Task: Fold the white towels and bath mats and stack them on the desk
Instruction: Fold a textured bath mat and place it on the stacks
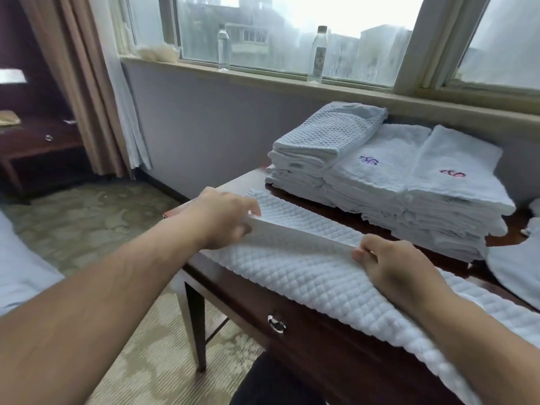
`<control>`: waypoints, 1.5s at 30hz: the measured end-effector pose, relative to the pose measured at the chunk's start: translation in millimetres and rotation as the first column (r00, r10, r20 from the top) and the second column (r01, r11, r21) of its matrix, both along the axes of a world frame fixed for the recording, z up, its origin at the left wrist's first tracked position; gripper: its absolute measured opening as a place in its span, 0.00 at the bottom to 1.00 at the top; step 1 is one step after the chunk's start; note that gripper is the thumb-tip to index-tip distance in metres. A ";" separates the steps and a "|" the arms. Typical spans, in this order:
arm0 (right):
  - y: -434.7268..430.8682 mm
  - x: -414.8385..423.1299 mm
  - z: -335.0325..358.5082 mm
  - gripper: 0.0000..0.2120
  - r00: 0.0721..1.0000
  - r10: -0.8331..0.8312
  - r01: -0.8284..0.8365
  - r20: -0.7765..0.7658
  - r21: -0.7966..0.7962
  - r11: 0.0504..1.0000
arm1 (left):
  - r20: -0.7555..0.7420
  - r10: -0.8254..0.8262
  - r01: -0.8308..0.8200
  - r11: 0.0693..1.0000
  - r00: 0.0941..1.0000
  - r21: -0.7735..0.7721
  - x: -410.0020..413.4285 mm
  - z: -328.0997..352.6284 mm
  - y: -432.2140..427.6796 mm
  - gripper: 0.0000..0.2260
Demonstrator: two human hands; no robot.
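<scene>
Fingers (250,208) of left hand (225,219) and right hand (393,268) pinch bath mat (292,276).

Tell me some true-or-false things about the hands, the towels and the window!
1. The left hand and right hand both pinch a raised fold of the quilted bath mat. True.
2. No folded towels are on the desk yet. False: stacks of folded towels sit at its back, near the wall.
3. Two bottles stand on the windowsill. True.
4. The bath mat lies on the floor. False: it lies across the desk, drooping over the front edge.
</scene>
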State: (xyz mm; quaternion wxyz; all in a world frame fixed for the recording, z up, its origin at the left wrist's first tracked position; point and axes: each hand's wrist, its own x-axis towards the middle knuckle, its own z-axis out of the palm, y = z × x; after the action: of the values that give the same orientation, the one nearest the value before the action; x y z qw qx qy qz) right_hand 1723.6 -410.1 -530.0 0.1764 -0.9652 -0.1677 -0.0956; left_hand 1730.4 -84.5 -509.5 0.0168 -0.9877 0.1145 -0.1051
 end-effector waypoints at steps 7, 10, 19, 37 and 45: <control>32.5 13.5 19.9 0.16 0.968 -0.019 0.053 -0.250 0.129 0.990 | 0.278 -0.046 0.067 0.996 0.959 -0.065 49.8 16.9 -21.6 0.07; 31.4 22.4 27.0 0.13 0.990 -0.135 0.141 -0.049 0.143 0.980 | 0.272 -0.027 0.048 0.996 0.962 -0.072 73.8 29.9 -29.6 0.06; 24.3 43.7 10.6 0.09 0.963 -0.265 0.258 -0.045 -0.131 0.957 | 0.213 0.240 -0.142 0.909 0.947 -0.393 72.4 -14.6 -39.8 0.32; 60.9 72.7 -0.3 0.14 0.991 -0.134 0.135 -0.013 0.061 0.989 | 0.043 0.506 -0.342 0.640 0.861 -0.688 66.1 -43.9 -11.5 0.20; 59.2 80.6 -3.8 0.13 0.989 -0.144 0.145 -0.018 0.079 0.986 | 0.106 0.569 -0.336 0.614 0.816 -0.714 58.3 -43.1 -0.9 0.10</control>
State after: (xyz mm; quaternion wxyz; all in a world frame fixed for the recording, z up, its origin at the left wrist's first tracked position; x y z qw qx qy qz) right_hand 1804.2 -350.9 -533.8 0.2088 -0.9675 -0.0924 -0.1089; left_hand 1788.7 -85.5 -552.7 -0.2921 -0.8907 -0.1918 -0.2907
